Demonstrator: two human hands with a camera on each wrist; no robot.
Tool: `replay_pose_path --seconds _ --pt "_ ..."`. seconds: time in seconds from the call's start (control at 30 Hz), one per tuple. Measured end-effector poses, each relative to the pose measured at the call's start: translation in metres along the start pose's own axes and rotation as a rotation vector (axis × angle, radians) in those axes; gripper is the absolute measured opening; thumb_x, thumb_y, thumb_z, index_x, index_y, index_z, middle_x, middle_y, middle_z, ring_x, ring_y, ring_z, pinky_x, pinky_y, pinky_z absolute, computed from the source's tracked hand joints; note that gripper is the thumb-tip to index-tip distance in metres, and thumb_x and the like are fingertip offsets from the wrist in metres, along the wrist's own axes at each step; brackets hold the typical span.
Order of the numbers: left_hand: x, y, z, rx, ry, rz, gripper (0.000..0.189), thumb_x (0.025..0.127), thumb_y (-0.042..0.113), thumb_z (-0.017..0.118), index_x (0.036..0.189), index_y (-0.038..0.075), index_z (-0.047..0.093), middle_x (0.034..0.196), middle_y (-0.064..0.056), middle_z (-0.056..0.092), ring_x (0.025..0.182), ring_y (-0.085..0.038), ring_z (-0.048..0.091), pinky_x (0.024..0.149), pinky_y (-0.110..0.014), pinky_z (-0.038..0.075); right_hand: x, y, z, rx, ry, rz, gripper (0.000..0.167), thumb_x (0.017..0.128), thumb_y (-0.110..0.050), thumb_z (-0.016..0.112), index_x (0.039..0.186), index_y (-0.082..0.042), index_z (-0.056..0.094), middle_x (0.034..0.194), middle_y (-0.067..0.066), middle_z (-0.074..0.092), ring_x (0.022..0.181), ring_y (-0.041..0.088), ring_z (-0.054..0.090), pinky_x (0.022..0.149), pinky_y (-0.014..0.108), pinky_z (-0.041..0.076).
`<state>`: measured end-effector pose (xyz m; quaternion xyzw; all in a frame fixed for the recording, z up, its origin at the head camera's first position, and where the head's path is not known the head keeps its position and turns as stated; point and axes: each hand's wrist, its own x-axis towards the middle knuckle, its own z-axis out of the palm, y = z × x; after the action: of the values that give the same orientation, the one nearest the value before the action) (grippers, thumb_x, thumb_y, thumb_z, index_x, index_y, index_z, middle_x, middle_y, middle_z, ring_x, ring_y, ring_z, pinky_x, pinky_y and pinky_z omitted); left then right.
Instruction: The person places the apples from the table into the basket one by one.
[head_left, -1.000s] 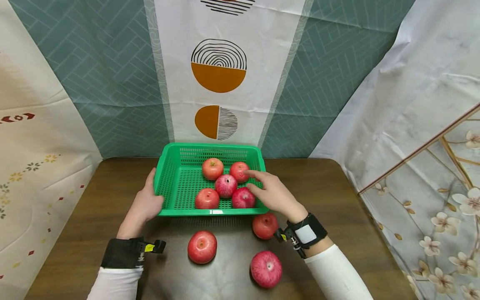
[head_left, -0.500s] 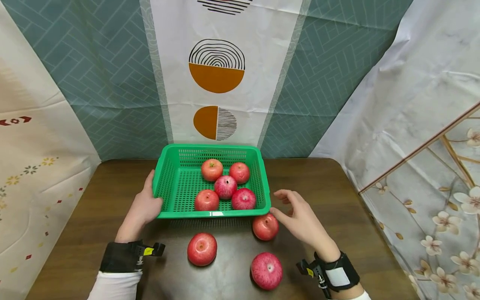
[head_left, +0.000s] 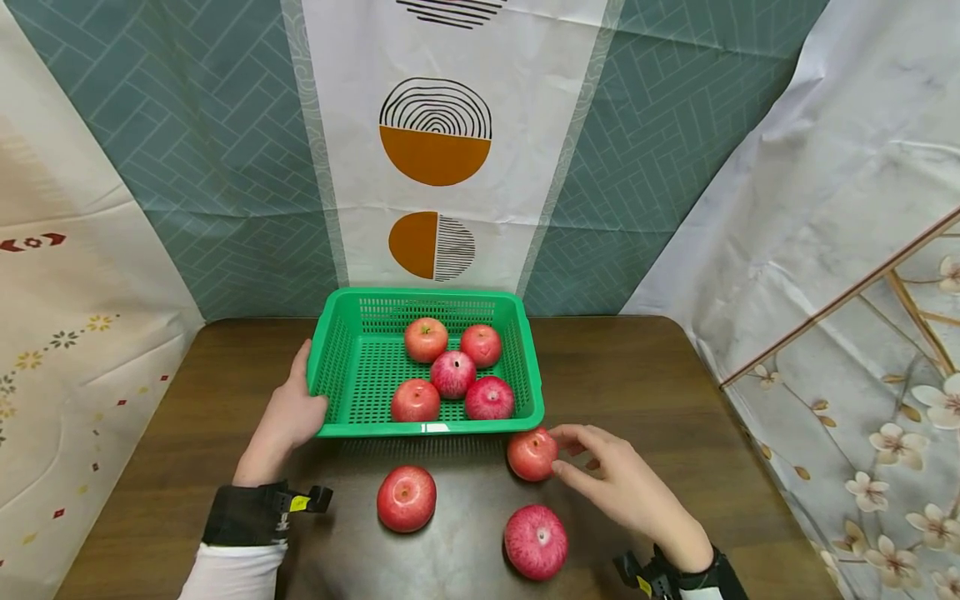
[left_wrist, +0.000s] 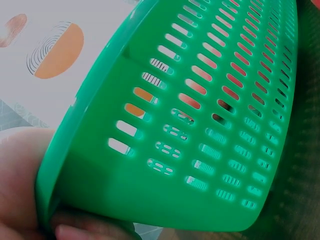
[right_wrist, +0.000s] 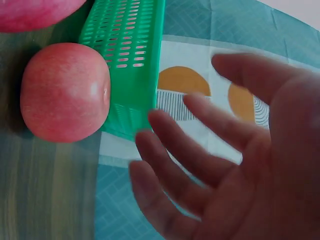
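Observation:
My left hand [head_left: 288,412] grips the left rim of a green plastic basket [head_left: 360,430]; in the left wrist view the fingers [left_wrist: 22,180] wrap its edge. Five-fingered and spread, my right hand [head_left: 618,479] hovers just right of a red apple [head_left: 532,455] by the basket's front right corner. The right wrist view shows a gap between those fingers and the apple [right_wrist: 65,92], with nothing held. Several apples sit in the basket, among them a dark pink one [head_left: 490,398] and a lighter red one [head_left: 426,339].
On the brown table [head_left: 622,367], in front of the basket, lie another red apple [head_left: 406,498] and a dark pink apple [head_left: 536,542]. A patterned cloth [head_left: 247,167] hangs behind the table. Floral cloth [head_left: 825,333] borders the right side.
My right hand has withdrawn from over the basket's right side and come down toward the front, beside the apple at the corner. The left hand stays on the rim.

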<state>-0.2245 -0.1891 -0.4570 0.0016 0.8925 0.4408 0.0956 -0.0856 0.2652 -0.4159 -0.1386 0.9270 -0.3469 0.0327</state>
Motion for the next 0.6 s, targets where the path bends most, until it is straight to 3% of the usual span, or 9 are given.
replay_pose_path --seconds 0.13,0.23,0.37,0.6 --pt "0.001 0.0 0.0 0.005 0.002 0.005 0.097 0.093 0.002 0.044 0.171 0.01 -0.011 0.128 -0.041 0.057 0.083 -0.036 0.063 0.066 -0.041 0.044 -0.011 -0.004 0.005 -0.038 -0.114 -0.094 0.048 0.103 -0.046 0.071 0.144 -0.021 0.066 0.135 -0.006 0.066 0.118 0.014 0.064 0.096 0.045 0.056" --pt "0.002 0.0 0.0 0.006 0.003 0.01 0.097 0.093 0.002 0.044 0.171 0.01 -0.012 0.128 -0.041 0.057 0.083 -0.036 0.063 0.066 -0.041 0.044 -0.019 -0.008 0.01 -0.095 -0.152 -0.124 0.051 0.101 -0.046 0.073 0.147 -0.025 0.064 0.139 -0.013 0.062 0.126 0.013 0.061 0.103 0.044 0.053" --pt "0.002 0.0 0.0 0.001 -0.002 0.012 0.097 0.093 0.002 0.044 0.171 0.012 -0.013 0.129 -0.041 0.056 0.085 -0.037 0.063 0.067 -0.042 0.044 -0.029 -0.013 0.02 -0.13 -0.208 -0.098 0.059 0.097 -0.041 0.079 0.151 -0.034 0.059 0.147 -0.017 0.055 0.133 0.014 0.056 0.105 0.042 0.052" --pt "0.001 -0.002 0.0 -0.008 -0.009 0.011 0.098 0.092 0.001 0.043 0.171 0.013 -0.014 0.132 -0.042 0.055 0.087 -0.038 0.062 0.068 -0.042 0.045 -0.04 -0.013 0.039 -0.144 -0.253 -0.059 0.077 0.089 -0.045 0.086 0.158 -0.039 0.052 0.158 0.001 0.048 0.136 0.025 0.052 0.098 0.042 0.055"
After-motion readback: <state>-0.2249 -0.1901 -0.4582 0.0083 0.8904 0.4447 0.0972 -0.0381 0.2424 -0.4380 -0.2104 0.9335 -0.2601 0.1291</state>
